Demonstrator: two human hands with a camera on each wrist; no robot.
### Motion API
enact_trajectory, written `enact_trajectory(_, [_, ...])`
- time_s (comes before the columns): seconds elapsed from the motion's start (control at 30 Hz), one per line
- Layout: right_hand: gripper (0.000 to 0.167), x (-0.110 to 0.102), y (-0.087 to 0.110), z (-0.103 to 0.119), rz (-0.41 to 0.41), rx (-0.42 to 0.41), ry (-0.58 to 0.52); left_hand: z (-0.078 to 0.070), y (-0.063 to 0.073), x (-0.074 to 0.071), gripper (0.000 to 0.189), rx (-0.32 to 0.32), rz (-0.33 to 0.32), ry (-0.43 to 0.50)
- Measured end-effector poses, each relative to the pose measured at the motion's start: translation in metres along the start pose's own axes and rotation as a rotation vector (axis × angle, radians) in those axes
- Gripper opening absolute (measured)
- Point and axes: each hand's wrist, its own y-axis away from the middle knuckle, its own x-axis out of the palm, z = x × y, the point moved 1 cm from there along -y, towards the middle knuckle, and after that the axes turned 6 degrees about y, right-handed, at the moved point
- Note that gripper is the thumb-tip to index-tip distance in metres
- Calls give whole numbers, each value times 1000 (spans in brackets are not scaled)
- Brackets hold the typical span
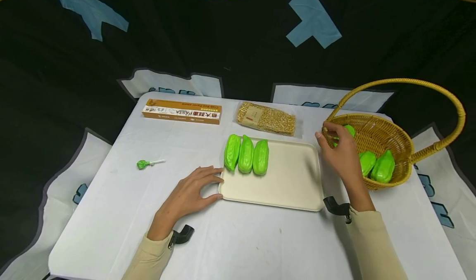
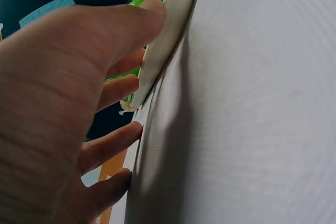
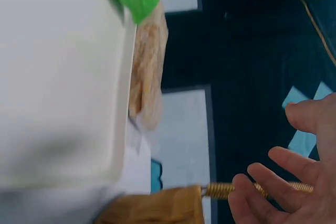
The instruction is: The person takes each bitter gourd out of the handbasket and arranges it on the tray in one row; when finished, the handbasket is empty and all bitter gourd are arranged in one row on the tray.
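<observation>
Three glossy green ridged vegetables [image 1: 246, 154] lie side by side at the left end of a cream tray [image 1: 286, 185]. My left hand [image 1: 191, 192] touches the tray's left edge; in the left wrist view its thumb [image 2: 152, 17] rests against the tray's side, with the fingers spread. At the right stands a wicker basket [image 1: 383, 131] containing more of the green vegetables [image 1: 383, 167]. Over the basket's left rim is my right hand [image 1: 343, 154], fingers loosely bent. The right wrist view shows nothing held between its thumb and fingers [image 3: 283, 192].
Behind the tray lies a clear bag of yellow grains [image 1: 265, 119]. A pasta box [image 1: 182, 111] is at the back left, and a green lollipop [image 1: 144, 164] lies on the white tablecloth [image 1: 111, 214]. The basket's tall handle [image 1: 405, 81] arches up at the right.
</observation>
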Motion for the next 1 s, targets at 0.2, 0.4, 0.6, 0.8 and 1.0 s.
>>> enact_trajectory(0.2, [55, -12, -10, -20, -14, 78, 14, 1, 0, 0, 39, 0, -1, -6])
enact_trajectory(0.4, [54, -21, -21, -38, -50, 117, 18, 0, 0, 0, 40, 3, -2, -10])
enact_trajectory(0.6, [55, -26, -29, -53, -64, 158, 49, 1, 0, 0, 40, -1, -2, -9])
enact_trajectory(0.8, [61, -25, -36, -63, -1, 230, 109, 1, 2, 1, 40, -5, 2, -6])
enact_trajectory(1.0, [63, -21, -48, -73, 75, 244, 177, 1, 1, 0, 40, 0, -1, -5])
